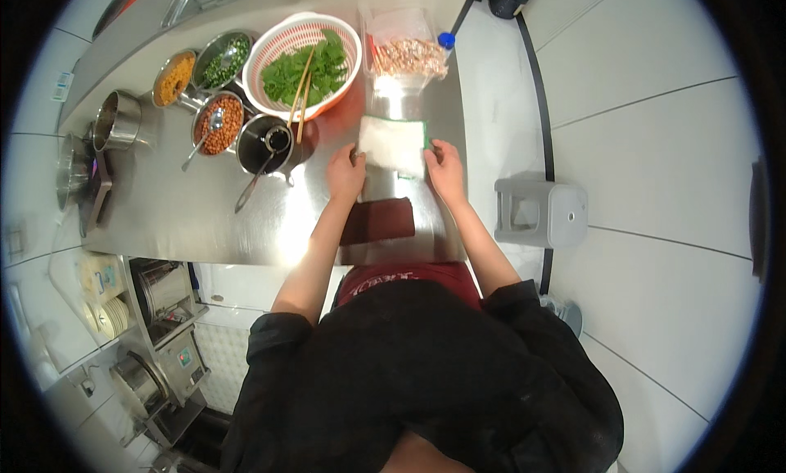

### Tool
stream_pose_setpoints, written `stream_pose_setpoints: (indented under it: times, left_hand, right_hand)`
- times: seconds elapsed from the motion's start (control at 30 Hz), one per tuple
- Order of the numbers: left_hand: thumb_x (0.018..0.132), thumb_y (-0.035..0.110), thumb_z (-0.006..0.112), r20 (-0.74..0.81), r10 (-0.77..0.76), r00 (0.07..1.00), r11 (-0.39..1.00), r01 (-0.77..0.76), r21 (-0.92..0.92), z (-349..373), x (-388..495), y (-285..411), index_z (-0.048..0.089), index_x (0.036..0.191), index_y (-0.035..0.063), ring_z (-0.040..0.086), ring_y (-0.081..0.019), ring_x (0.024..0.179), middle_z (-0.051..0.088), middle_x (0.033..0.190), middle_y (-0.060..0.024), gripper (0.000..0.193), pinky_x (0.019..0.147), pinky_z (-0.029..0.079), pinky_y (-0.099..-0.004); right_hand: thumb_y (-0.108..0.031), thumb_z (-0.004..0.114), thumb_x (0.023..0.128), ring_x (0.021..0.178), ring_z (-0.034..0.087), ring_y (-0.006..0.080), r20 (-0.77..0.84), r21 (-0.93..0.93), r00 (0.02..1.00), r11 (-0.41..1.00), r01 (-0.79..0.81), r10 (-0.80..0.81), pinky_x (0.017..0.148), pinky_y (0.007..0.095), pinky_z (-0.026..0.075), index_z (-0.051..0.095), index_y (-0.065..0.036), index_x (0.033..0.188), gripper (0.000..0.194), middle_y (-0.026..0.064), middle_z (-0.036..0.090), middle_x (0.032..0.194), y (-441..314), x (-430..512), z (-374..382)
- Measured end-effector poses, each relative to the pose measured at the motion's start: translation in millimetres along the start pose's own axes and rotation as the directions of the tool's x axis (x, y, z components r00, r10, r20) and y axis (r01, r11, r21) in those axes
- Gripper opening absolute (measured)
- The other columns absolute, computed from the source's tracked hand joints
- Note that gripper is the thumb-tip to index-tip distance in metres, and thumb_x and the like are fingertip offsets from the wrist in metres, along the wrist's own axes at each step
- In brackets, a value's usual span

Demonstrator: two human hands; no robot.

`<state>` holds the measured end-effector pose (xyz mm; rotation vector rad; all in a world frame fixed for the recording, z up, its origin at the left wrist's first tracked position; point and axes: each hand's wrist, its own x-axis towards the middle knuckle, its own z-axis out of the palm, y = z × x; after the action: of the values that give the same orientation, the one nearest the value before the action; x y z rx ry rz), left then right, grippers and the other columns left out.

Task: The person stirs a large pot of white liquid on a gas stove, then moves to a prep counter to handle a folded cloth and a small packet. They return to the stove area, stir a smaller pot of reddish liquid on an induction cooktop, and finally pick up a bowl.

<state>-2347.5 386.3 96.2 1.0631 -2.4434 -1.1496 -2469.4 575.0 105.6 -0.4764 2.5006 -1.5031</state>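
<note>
A folded white cloth (392, 144) with green edging lies between my two hands over the steel counter (196, 227). At its left edge, my left hand (347, 173) has the cloth between thumb and curled fingers. The green right edge is at the thumb of my right hand (446, 171), whose fingers are also curled; their tips are partly hidden. Close to my body, a dark red rectangular patch (377, 221) shows on the counter; I cannot tell whether it is a reflection or a flat item.
A colander (249, 74) holds green leaves, with chopsticks (302, 95) across it. Left of it stand metal bowls of peanuts (224, 126), chopped greens (224, 61) and yellow bits (175, 80), plus a pot with a ladle (255, 178). Behind the cloth sits a clear tub (368, 49). A grey stool (540, 212) stands right.
</note>
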Motion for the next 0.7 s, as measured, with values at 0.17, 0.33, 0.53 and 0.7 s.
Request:
stream_pose_setpoints:
  times: [0.17,0.33,0.53,0.7]
  left_hand:
    - [0.071,0.026,0.077,-0.077,0.077,0.994,0.962,-0.094,-0.257,59,87,-6,0.062,0.107,0.0013,0.064,-0.0327,0.088,0.067,0.095,-0.0187,0.046,0.079,0.051,-0.0396]
    - [0.066,0.031,0.08,0.165,-0.077,0.983,0.987,0.098,-0.128,47,98,7,0.065,0.094,0.0013,0.063,-0.0276,0.069,0.066,0.077,-0.0122,0.044,0.068,0.05,-0.039]
    - [0.08,0.016,0.073,0.183,0.029,0.983,0.879,0.062,-0.472,-11,43,59,0.063,0.088,0.006,0.058,-0.0062,0.065,0.063,0.075,-0.0015,0.016,0.058,0.046,-0.0236]
    - [0.082,0.011,0.071,0.121,0.18,0.976,0.888,-0.109,-0.446,-55,34,108,0.061,0.088,0.0058,0.051,-0.0036,0.063,0.058,0.073,0.0032,0.013,0.057,0.042,-0.0219]
  right_hand:
    - [-0.021,0.069,0.071,0.1,0.06,0.0367,0.242,-0.538,0.958,0.8,0.265,-0.155,0.086,0.0463,0.049,0.055,-0.006,0.119,0.052,0.0182,0.056,0.117,-3,68,17]
    - [-0.023,0.071,0.067,0.096,0.061,0.0333,0.507,-0.411,0.856,0.844,0.344,-0.103,0.085,0.0445,0.049,0.065,-0.007,0.097,0.035,0.0138,0.063,0.097,-12,98,7]
    - [-0.024,0.074,0.076,0.084,0.064,0.0315,0.512,-0.151,0.84,0.945,0.292,-0.178,0.073,0.0382,0.051,0.067,-0.005,0.099,0.03,0.0148,0.066,0.096,-34,82,-33]
    - [-0.014,0.073,0.078,0.073,0.065,0.0236,0.363,0.012,0.912,0.979,0.203,-0.193,0.067,0.0329,0.051,0.068,-0.004,0.095,0.021,0.0113,0.068,0.085,-97,64,-77]
